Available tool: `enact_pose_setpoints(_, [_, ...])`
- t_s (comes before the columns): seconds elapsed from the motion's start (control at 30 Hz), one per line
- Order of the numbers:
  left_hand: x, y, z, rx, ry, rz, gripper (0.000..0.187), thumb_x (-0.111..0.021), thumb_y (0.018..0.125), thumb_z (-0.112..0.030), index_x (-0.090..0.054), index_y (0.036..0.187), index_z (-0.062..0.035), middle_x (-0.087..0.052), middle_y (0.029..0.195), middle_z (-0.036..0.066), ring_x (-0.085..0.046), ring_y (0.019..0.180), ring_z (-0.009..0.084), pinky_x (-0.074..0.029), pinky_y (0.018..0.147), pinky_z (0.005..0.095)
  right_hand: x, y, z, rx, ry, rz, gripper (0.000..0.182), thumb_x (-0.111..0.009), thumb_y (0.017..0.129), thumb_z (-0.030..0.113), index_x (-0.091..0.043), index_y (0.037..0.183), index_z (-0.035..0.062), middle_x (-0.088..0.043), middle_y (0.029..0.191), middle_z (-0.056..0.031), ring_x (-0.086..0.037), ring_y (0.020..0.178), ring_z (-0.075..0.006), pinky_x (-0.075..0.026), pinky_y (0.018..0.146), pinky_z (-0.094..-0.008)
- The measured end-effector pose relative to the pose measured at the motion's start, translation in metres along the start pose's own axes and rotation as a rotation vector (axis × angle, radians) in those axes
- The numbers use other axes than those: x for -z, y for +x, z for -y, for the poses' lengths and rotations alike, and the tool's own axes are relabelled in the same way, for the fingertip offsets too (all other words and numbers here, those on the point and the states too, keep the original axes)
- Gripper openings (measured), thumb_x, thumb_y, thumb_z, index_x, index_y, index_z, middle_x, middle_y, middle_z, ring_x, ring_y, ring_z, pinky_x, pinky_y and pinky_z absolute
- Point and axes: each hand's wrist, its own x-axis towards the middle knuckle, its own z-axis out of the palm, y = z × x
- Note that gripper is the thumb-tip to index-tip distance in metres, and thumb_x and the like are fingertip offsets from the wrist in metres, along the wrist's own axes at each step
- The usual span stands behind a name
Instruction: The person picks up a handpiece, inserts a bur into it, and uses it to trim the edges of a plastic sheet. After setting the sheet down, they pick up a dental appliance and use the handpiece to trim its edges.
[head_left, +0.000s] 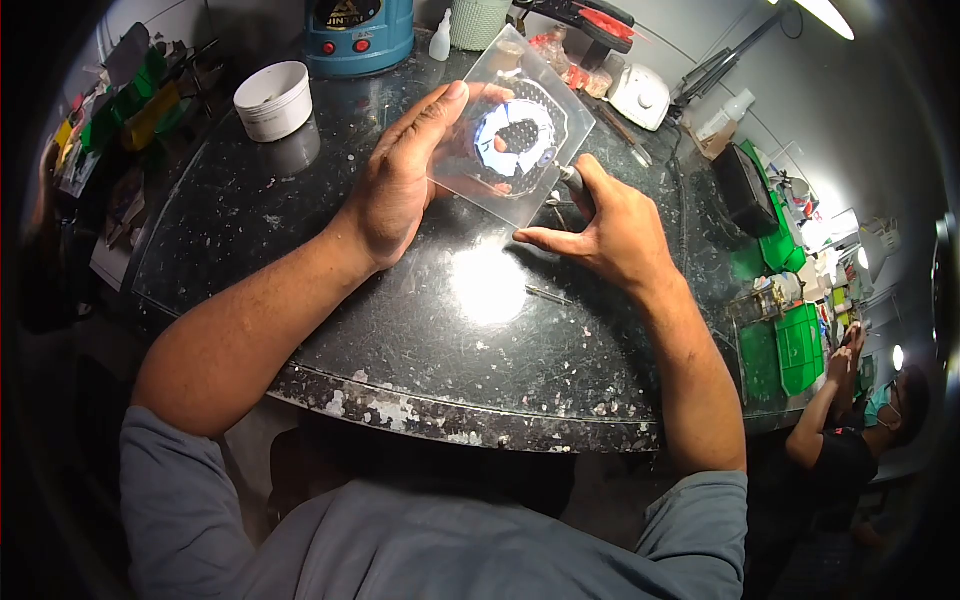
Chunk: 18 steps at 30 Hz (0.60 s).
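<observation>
My left hand (405, 165) grips a clear, square plastic plate (512, 130) by its left side, thumb on the near face and fingers seen through it behind. A bright ring-shaped glare and a wavy outline show on the plate, which is tilted above the table. At its lower right edge, my right hand (625, 225) is closed around a slim, dark pen-like tool (573, 180), its tip right at the plate. The right thumb reaches toward the plate's bottom corner. Below lies a thin metal rod (548, 295) on the dark table.
The black, paint-chipped table (400, 340) holds a white tub (275, 103), a blue machine with red buttons (360, 40), a small white bottle (441, 40) and a white device (640, 97). Green bins (800, 348) stand at the right, near another person (850, 430). A lamp (825, 15) hangs above.
</observation>
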Motion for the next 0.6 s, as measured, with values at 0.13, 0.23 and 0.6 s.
enact_pose_setpoints(0.13, [0.0001,0.0003,0.0004,-0.012,0.009,-0.01,0.056,-0.032,0.105,-0.047,-0.049,0.137,-0.0036,-0.054,0.134,0.014,-0.058,0.119,0.0224,-0.059,0.09,0.041,0.0015,0.0007,0.0011,-0.028,0.011,0.031,0.064,-0.085,0.069,0.056,-0.052,0.094,0.0071,-0.066,0.079,-0.0102,-0.07,0.075,-0.0301,-0.055,0.064,-0.0385])
enact_pose_setpoints(0.23, [0.0008,0.0002,0.0,-0.01,0.013,0.001,0.056,-0.032,0.106,-0.047,-0.048,0.137,-0.0036,-0.054,0.135,0.014,-0.058,0.118,0.0224,-0.058,0.09,0.0407,0.0001,0.0003,0.0009,-0.005,0.0,0.009,0.063,-0.084,0.07,0.055,-0.052,0.095,0.0069,-0.067,0.08,-0.0108,-0.07,0.075,-0.0308,-0.055,0.064,-0.0394])
enact_pose_setpoints(0.6, [0.0017,0.0,0.0002,-0.021,0.046,0.002,0.056,-0.032,0.106,-0.046,-0.048,0.138,-0.0037,-0.054,0.136,0.014,-0.058,0.118,0.0221,-0.056,0.092,0.0409,0.0006,0.0005,0.0023,-0.027,-0.017,0.043,0.062,-0.083,0.072,0.056,-0.053,0.097,0.007,-0.067,0.079,-0.0118,-0.07,0.075,-0.0319,-0.055,0.064,-0.0407])
